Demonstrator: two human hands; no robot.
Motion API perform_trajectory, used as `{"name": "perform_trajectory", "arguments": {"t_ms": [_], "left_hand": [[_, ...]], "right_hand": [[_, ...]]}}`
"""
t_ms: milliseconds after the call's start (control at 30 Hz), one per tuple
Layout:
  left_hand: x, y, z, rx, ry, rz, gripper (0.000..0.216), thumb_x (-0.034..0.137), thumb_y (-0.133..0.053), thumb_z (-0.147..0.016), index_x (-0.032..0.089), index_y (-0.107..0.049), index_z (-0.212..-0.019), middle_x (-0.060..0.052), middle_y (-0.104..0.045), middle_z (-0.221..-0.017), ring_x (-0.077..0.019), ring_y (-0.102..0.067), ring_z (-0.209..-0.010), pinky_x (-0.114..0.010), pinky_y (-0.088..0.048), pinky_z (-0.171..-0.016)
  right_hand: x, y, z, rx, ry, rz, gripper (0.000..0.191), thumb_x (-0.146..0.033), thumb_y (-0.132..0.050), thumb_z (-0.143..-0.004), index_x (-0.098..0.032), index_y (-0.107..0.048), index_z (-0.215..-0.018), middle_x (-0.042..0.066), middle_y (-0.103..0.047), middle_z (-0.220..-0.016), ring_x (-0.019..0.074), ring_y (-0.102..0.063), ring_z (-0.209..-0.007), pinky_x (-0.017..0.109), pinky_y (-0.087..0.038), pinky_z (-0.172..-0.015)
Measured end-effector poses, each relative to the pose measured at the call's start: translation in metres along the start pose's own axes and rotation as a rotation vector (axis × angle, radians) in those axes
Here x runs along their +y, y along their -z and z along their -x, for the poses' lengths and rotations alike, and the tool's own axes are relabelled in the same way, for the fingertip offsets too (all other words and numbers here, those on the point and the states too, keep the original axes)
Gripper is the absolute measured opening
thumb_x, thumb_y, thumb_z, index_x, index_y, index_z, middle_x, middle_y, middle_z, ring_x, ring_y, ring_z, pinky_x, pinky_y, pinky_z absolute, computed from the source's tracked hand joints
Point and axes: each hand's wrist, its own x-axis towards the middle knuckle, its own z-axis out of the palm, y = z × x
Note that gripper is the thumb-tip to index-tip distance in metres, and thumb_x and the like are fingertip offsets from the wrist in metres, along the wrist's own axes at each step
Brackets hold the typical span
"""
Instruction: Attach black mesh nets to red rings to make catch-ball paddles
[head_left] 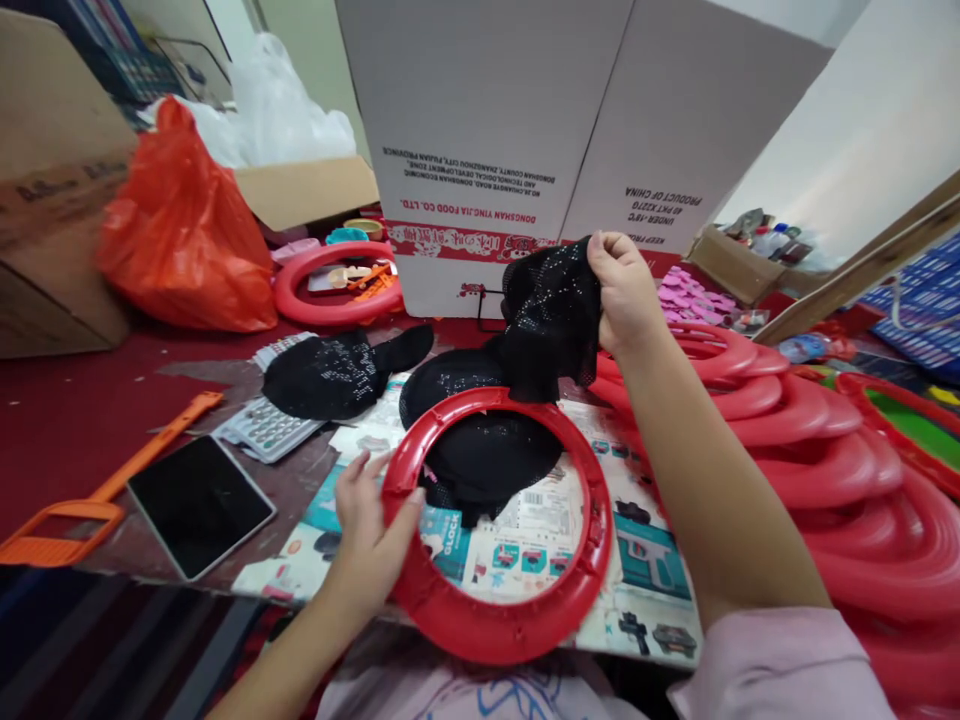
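My left hand grips the left rim of a red plastic ring, held tilted over printed sheets. My right hand is closed on a piece of black sparkly mesh, lifted above the ring's far edge. The mesh hangs down to a pile of more black mesh pieces lying behind and inside the ring. Another black mesh piece lies further left on the table.
A row of stacked red rings runs along the right. A tablet, a calculator and an orange handle lie at left. A white carton, an orange bag and another red ring stand behind.
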Motion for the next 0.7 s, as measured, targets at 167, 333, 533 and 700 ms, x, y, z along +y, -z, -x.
{"name": "perform_trajectory", "arguments": {"t_ms": [167,333,533,700], "left_hand": [[0.041,-0.007,-0.023,-0.125,-0.423,-0.268,0.064,0.048,-0.066,-0.078,0.017,-0.047,-0.131,-0.020,-0.031,-0.149,-0.0394,-0.022,-0.146,-0.062,-0.021,-0.118],[0.084,-0.027,-0.057,-0.058,-0.381,0.041,0.085,0.050,-0.081,-0.062,0.016,-0.046,-0.132,-0.016,-0.048,-0.138,-0.0338,-0.044,-0.133,-0.051,-0.036,-0.113],[0.072,-0.020,-0.087,0.086,-0.362,0.018,0.026,0.030,-0.059,-0.082,0.014,-0.066,-0.102,-0.004,-0.071,-0.096,-0.0202,-0.066,-0.089,-0.030,-0.053,-0.081],[0.055,0.024,-0.129,0.203,-0.284,-0.165,0.028,0.017,-0.059,-0.075,0.013,-0.068,-0.102,-0.001,-0.069,-0.091,-0.0201,-0.063,-0.087,-0.033,-0.050,-0.086]], "right_hand": [[-0.019,-0.026,0.014,-0.076,0.017,-0.096,0.033,-0.052,-0.064,-0.085,-0.025,-0.045,-0.084,-0.006,-0.053,-0.076,0.0091,-0.060,-0.072,0.023,-0.050,-0.068],[-0.029,-0.061,0.035,-0.146,0.009,-0.133,0.037,-0.060,-0.055,-0.088,-0.024,-0.049,-0.087,-0.004,-0.058,-0.084,0.0118,-0.065,-0.083,0.027,-0.054,-0.074],[-0.037,-0.059,0.044,-0.085,0.068,-0.098,0.043,-0.064,-0.046,-0.090,-0.023,-0.055,-0.092,-0.002,-0.063,-0.092,0.0154,-0.066,-0.100,0.032,-0.053,-0.079],[-0.051,-0.030,0.036,-0.004,0.092,0.005,0.041,-0.068,-0.046,-0.088,-0.029,-0.056,-0.089,0.002,-0.069,-0.101,0.0183,-0.064,-0.106,0.035,-0.053,-0.083]]}}
